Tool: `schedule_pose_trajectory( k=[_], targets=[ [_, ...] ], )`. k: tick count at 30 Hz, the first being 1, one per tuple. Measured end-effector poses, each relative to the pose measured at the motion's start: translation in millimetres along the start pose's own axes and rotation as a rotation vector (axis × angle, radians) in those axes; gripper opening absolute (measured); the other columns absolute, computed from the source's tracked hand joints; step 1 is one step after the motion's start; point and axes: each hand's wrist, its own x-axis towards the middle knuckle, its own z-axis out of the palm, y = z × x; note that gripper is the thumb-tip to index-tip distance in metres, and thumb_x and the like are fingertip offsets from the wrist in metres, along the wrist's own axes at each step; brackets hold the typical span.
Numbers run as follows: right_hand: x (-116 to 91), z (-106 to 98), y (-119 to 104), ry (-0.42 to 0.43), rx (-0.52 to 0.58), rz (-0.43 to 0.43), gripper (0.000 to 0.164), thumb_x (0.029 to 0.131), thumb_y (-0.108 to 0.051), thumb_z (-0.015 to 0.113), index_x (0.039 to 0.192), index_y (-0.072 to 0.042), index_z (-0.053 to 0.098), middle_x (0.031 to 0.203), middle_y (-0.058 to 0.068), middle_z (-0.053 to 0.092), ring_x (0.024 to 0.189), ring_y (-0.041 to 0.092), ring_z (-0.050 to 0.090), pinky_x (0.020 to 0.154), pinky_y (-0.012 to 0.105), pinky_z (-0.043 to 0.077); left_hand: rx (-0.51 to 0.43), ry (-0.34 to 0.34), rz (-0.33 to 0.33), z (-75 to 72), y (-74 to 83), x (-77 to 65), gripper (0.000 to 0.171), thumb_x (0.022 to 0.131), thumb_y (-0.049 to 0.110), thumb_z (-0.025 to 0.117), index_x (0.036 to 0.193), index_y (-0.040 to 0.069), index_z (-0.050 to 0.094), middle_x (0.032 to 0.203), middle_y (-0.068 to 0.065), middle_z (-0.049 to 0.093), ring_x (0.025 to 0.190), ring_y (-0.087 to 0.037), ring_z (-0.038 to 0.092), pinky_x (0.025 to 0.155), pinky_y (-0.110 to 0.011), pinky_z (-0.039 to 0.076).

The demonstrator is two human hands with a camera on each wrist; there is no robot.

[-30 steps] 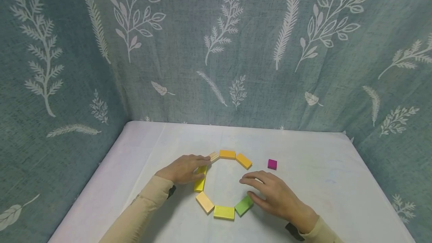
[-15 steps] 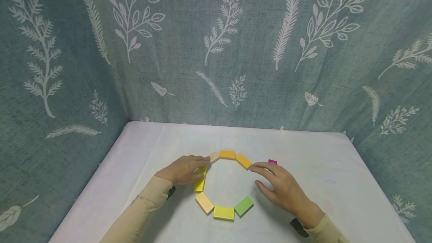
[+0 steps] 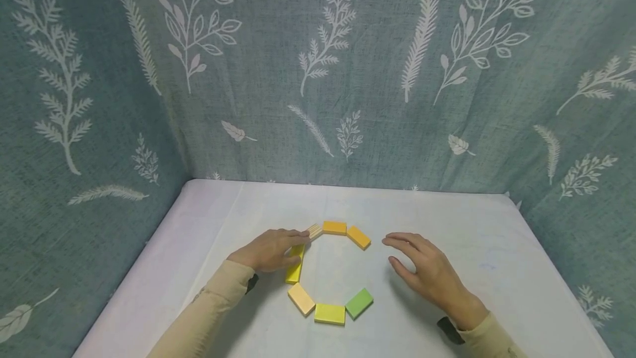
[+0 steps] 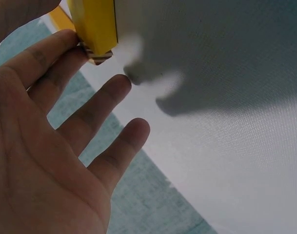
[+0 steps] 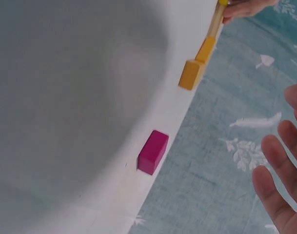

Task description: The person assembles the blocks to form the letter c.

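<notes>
My left hand [image 3: 270, 250] rests at the left of a ring of blocks, thumb and fingertips touching a long yellow block [image 3: 294, 274] and a striped wooden block [image 3: 315, 231]. In the left wrist view, the fingers are spread fairly straight, with the index fingertip against the yellow block [image 4: 95, 24]. My right hand [image 3: 432, 275] hovers with loosely bent fingers and holds nothing, right of the ring's gap. Behind it, hidden in the head view, a magenta block [image 5: 153, 152] stands on the table in the right wrist view. Closest to those fingertips in the ring is an angled orange block [image 3: 359, 237].
Another orange block [image 3: 334, 228] lies at the ring's far side. Along the near side run a pale wooden block [image 3: 301, 299], a yellow block [image 3: 330, 314] and a green block [image 3: 359, 303]. A leaf-patterned curtain [image 3: 278, 70] borders the white table [image 3: 208, 220].
My right hand has moved from the green block to the right and away from me, now covering the magenta block in the head view. The left hand has stayed in place.
</notes>
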Motion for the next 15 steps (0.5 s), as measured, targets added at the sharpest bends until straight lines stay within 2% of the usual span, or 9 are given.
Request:
schedule_pose_trajectory(
  k=[7,12,15],
  targets=[
    [-0.4,-1.2,10.4,0.03,-0.01,-0.012,0.046,0.079,-0.009,0.08,0.124,-0.01,0.071,0.126,0.001,0.067,0.105,0.017,0.066,0.092,0.027,0.052,0.004,0.014,0.012,0.3,-0.8,0.2,0.048,0.1,0.027,0.065,0.145,0.012,0.057,0.152,-0.005,0.051,0.133,-0.03,0.053,0.11,-0.048,0.044],
    [-3.3,-2.1,15.6,-0.015,-0.024,0.069,0.044,0.08,-0.01,0.081,0.123,-0.01,0.071,0.126,0.001,0.067,0.11,0.019,0.065,0.105,0.018,0.043,-0.001,0.014,0.016,0.8,-0.6,0.4,0.048,0.1,0.027,0.065,0.145,0.012,0.057,0.152,-0.005,0.051,0.134,-0.03,0.053,0.11,-0.048,0.044],
    [-4.1,-1.5,17.0,-0.049,-0.026,0.114,0.045,0.082,-0.012,0.081,0.125,-0.01,0.07,0.128,0.002,0.066,0.113,0.02,0.064,0.109,0.015,0.038,0.001,0.011,0.007,1.4,-1.0,-1.2,0.049,0.1,0.027,0.065,0.146,0.013,0.057,0.153,-0.005,0.05,0.134,-0.03,0.053,0.11,-0.048,0.044]
  ],
)
